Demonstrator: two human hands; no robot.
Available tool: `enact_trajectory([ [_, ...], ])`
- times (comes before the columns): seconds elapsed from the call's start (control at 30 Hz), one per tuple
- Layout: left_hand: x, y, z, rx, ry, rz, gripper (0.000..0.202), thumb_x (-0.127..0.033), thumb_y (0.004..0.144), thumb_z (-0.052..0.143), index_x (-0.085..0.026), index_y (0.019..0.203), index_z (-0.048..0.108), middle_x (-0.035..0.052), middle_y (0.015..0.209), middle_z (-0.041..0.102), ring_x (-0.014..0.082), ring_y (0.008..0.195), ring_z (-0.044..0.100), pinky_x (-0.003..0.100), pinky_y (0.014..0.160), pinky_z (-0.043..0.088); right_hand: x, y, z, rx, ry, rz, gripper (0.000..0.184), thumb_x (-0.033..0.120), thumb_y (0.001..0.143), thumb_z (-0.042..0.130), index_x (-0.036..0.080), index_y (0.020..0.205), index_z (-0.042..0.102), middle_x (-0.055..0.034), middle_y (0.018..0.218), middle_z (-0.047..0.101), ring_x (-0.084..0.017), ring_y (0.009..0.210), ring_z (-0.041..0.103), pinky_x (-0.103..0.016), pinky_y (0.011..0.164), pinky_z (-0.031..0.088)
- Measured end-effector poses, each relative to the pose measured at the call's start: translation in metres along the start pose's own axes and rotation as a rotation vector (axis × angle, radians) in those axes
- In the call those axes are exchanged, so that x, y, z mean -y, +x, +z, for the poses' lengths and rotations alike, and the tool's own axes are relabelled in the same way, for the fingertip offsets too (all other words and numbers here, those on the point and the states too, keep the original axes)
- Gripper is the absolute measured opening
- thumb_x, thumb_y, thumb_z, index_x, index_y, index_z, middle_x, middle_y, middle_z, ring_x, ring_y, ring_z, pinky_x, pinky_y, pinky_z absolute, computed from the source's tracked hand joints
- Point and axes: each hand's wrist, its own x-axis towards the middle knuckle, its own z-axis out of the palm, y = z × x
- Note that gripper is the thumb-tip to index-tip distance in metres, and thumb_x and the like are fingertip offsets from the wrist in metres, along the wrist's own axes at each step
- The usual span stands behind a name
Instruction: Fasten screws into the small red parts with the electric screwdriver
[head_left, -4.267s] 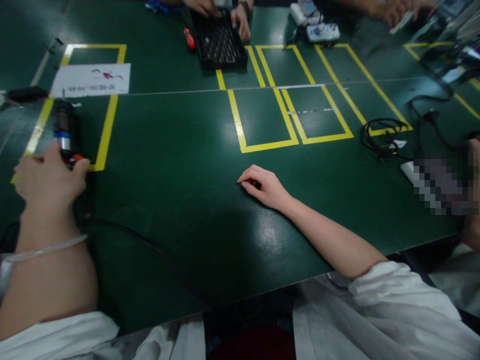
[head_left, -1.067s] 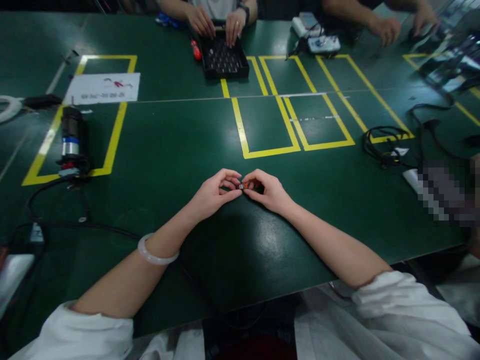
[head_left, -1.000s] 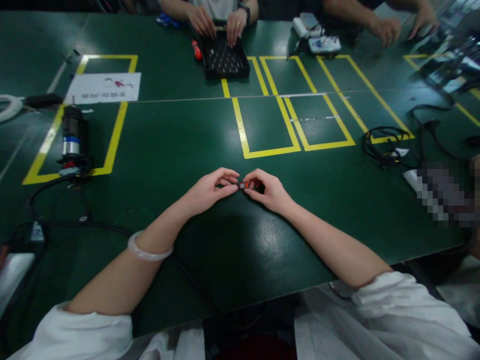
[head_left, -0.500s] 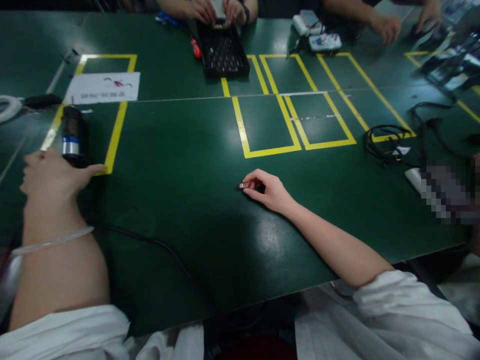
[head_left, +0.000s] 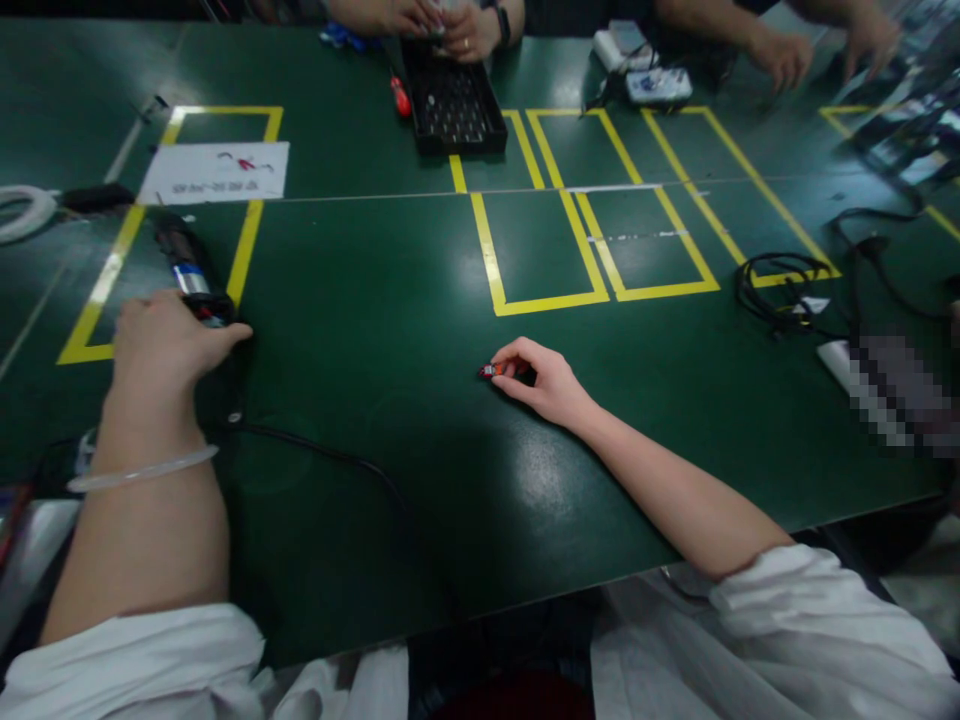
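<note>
At the left, my left hand (head_left: pixel 169 340) reaches over a black corded tool (head_left: pixel 187 262) with a blue and silver band. The tool lies tilted between my fingers and outstretched thumb; its exact kind is unclear, and my hand hides part of it. Its black cord (head_left: pixel 330 455) runs toward the table's near edge. Around mid-table my right hand (head_left: pixel 544 380) pinches a small red-and-orange piece (head_left: pixel 491 370) between thumb and fingertips, just over the green tabletop. The piece has a pale mark and is too small to name.
Yellow tape outlines mark the table (head_left: pixel 390 330). A printed sheet (head_left: pixel 214 172) lies beyond my left hand. Across stand a black tray (head_left: pixel 459 105) of small parts and a red-handled tool (head_left: pixel 400 97), near co-workers' hands. A coiled black cable (head_left: pixel 780 290) lies right.
My left hand has moved right, and the black tool has shifted right and tilted with it. My right hand keeps its pinch on the small piece. Across the table, a co-worker's hands have shifted.
</note>
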Motion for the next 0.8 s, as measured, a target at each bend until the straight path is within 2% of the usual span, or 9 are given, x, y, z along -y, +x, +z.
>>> enact_trajectory([
  [0.07, -0.02, -0.006, 0.002, -0.03, 0.053, -0.087, 0.079, -0.058, 0.074, 0.075, -0.007, 0.129, 0.049, 0.0199, 0.129, 0.05, 0.0412, 0.119, 0.049, 0.063, 0.102, 0.043, 0.0, 0.0, -0.001, -0.006, -0.036, -0.01, 0.012, 0.023, 0.09, 0.067, 0.02, 0.1, 0.064, -0.0032, 0.095, 0.065, -0.015, 0.08, 0.061, -0.03, 0.075, 0.048],
  [0.1, -0.031, -0.009, 0.003, -0.029, 0.06, -0.082, 0.079, -0.056, 0.073, 0.076, -0.007, 0.129, 0.049, 0.0206, 0.128, 0.051, 0.041, 0.119, 0.049, 0.062, 0.102, 0.044, 0.0, 0.0, -0.001, -0.01, -0.048, -0.011, 0.011, 0.023, 0.09, 0.067, 0.02, 0.1, 0.064, -0.0038, 0.096, 0.065, -0.016, 0.081, 0.061, -0.03, 0.075, 0.048],
  [0.23, -0.077, -0.028, 0.009, -0.009, 0.039, 0.09, 0.08, -0.05, 0.074, 0.077, -0.001, 0.131, 0.05, 0.0259, 0.125, 0.051, 0.0451, 0.118, 0.05, 0.065, 0.1, 0.044, 0.002, 0.0, -0.002, -0.015, -0.049, 0.01, 0.011, 0.021, 0.089, 0.066, 0.02, 0.1, 0.064, -0.0029, 0.09, 0.064, -0.015, 0.079, 0.061, -0.029, 0.072, 0.047],
  [0.3, -0.1, -0.041, 0.013, 0.006, 0.041, 0.176, 0.077, -0.05, 0.077, 0.074, -0.003, 0.133, 0.05, 0.0276, 0.128, 0.05, 0.048, 0.12, 0.05, 0.065, 0.098, 0.045, 0.001, 0.0, -0.001, -0.022, -0.04, 0.013, 0.012, 0.02, 0.088, 0.067, 0.019, 0.099, 0.064, -0.0026, 0.089, 0.064, -0.015, 0.078, 0.061, -0.029, 0.072, 0.048],
  [0.37, -0.122, -0.056, 0.019, 0.004, 0.053, 0.242, 0.074, -0.048, 0.08, 0.072, -0.008, 0.137, 0.049, 0.0265, 0.13, 0.05, 0.0475, 0.121, 0.05, 0.062, 0.096, 0.048, 0.0, 0.0, 0.0, -0.035, -0.028, 0.007, 0.012, 0.02, 0.088, 0.066, 0.019, 0.099, 0.064, -0.0022, 0.088, 0.065, -0.015, 0.077, 0.061, -0.029, 0.071, 0.048],
  [0.47, -0.151, -0.079, 0.028, -0.016, 0.095, 0.337, 0.07, -0.044, 0.083, 0.07, -0.015, 0.142, 0.047, 0.0217, 0.131, 0.052, 0.0414, 0.12, 0.053, 0.052, 0.094, 0.053, -0.003, 0.001, 0.002, -0.057, 0.001, 0.005, 0.014, 0.019, 0.087, 0.066, 0.02, 0.102, 0.064, -0.0013, 0.086, 0.065, -0.014, 0.075, 0.061, -0.028, 0.071, 0.049],
  [0.63, -0.184, -0.115, 0.041, -0.022, 0.112, 0.52, 0.071, -0.042, 0.086, 0.064, -0.013, 0.147, 0.042, 0.0188, 0.131, 0.055, 0.0355, 0.117, 0.055, 0.043, 0.089, 0.055, -0.004, 0.001, 0.004, -0.086, 0.039, 0.011, 0.014, 0.021, 0.088, 0.066, 0.021, 0.102, 0.063, -0.0011, 0.088, 0.066, -0.013, 0.073, 0.061, -0.028, 0.069, 0.049],
  [0.8, -0.201, -0.142, 0.052, -0.027, 0.033, 0.658, 0.072, -0.039, 0.086, 0.065, -0.01, 0.148, 0.042, 0.0173, 0.133, 0.056, 0.0332, 0.116, 0.056, 0.043, 0.092, 0.055, -0.003, 0.001, 0.005, -0.102, 0.024, -0.008, 0.011, 0.02, 0.089, 0.066, 0.02, 0.099, 0.062, -0.0008, 0.088, 0.065, -0.013, 0.073, 0.061, -0.028, 0.069, 0.049],
])
